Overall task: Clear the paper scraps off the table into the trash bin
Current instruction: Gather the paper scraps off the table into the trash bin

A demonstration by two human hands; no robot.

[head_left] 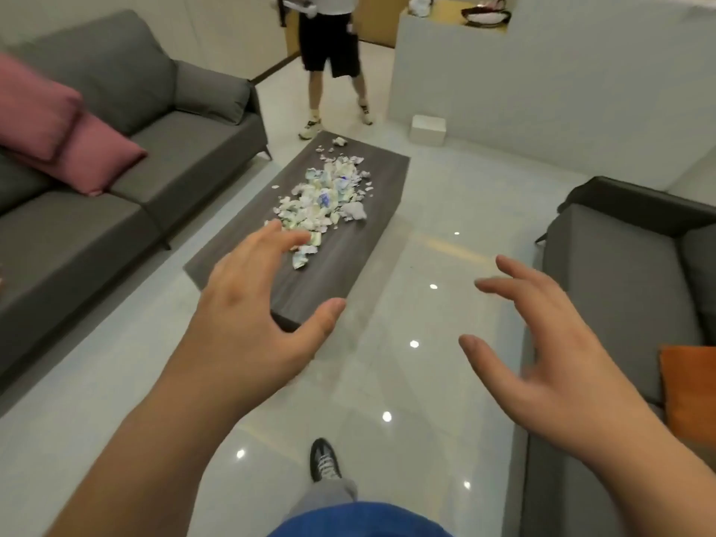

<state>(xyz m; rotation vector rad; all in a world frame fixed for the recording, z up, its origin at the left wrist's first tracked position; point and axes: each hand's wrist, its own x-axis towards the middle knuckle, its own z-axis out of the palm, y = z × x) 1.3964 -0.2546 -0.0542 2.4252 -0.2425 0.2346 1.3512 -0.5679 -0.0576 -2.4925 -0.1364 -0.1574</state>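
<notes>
Above the table, left hand and right hand spread, empty, seemingly clear of paper scraps.

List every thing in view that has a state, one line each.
paper scraps: heaped loose on the table, none cleared
table: littered along its middle
left hand: open, empty, raised in front of the table
right hand: open, empty, above the floor
pink cushions: lying on the sofa
trash bin: not visible

Glossy pale tiled floor reflects ceiling lights. A grey sofa with pink cushions stands left, another grey sofa right, a white partition wall behind.
</notes>
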